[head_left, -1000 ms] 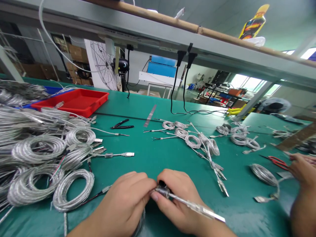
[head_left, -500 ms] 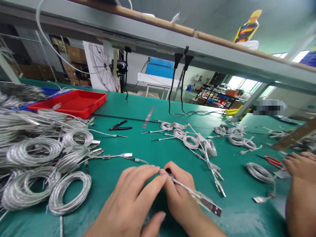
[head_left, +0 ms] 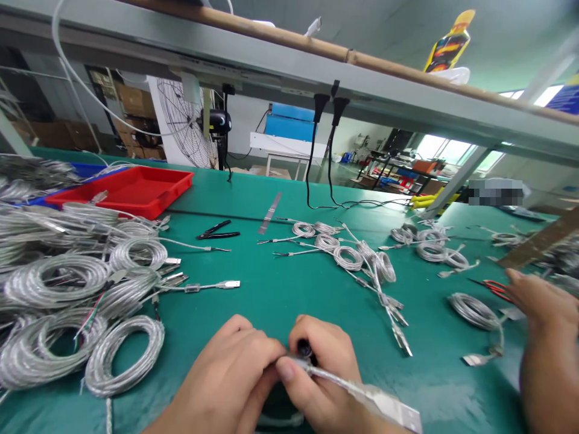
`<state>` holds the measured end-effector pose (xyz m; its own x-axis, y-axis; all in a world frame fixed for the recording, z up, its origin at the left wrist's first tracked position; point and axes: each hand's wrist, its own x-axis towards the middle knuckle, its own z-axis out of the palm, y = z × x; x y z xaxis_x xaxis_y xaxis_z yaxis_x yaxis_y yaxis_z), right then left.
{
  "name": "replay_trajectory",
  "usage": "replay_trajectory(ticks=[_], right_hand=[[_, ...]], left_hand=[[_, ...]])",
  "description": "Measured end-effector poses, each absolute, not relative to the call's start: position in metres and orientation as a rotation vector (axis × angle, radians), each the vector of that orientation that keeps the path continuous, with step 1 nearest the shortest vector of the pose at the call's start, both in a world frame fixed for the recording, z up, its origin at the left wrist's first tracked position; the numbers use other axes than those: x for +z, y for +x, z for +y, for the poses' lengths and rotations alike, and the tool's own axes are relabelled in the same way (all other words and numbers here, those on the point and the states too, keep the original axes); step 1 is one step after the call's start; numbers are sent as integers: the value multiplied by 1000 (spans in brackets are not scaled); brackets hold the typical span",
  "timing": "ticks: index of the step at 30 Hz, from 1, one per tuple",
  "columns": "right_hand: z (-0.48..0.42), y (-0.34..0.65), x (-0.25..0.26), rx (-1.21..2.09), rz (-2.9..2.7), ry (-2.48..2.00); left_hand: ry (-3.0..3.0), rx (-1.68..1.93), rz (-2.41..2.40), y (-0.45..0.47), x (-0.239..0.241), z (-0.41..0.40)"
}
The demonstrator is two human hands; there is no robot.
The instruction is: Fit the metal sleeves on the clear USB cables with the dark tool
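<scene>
Low at the front of the bench, my left hand (head_left: 235, 367) and my right hand (head_left: 323, 367) meet over a clear silvery USB cable (head_left: 337, 380). My right fist is closed around it, thumb pressed on top, with the metal USB plug (head_left: 402, 410) pointing down to the right. A dark round-ended piece (head_left: 304, 348), its kind unclear, pokes out of the same fist. The fingers of my left hand are closed at the cable beside my right thumb; their tips are hidden. Below the hands part of a cable loop shows.
Coiled cables (head_left: 124, 355) are heaped at left, before a red tray (head_left: 131, 190). Black-handled pliers (head_left: 219, 232), a metal ruler (head_left: 270, 213) and more coiled cables (head_left: 348, 258) lie mid-bench. At right, another person's hand (head_left: 543, 301) is beside a red-handled tool (head_left: 496, 289).
My left fingers have curled in from a flatter pose, and both hands are a little lower. The plug has shifted down and right. The other person's hand has moved left toward the red-handled tool.
</scene>
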<state>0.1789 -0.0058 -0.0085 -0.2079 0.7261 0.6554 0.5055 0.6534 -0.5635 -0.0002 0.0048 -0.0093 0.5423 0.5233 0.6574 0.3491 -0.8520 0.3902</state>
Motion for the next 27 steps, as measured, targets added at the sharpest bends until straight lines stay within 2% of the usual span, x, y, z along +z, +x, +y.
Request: replay_trajectory(ticks=[12, 27], right_hand=[[-3, 190, 8, 233, -2142, -882], [-2, 194, 4, 224, -2116, -988]], left_hand=[[2567, 1158, 719, 0, -11, 5], [2614, 1168, 736, 0, -8, 6]])
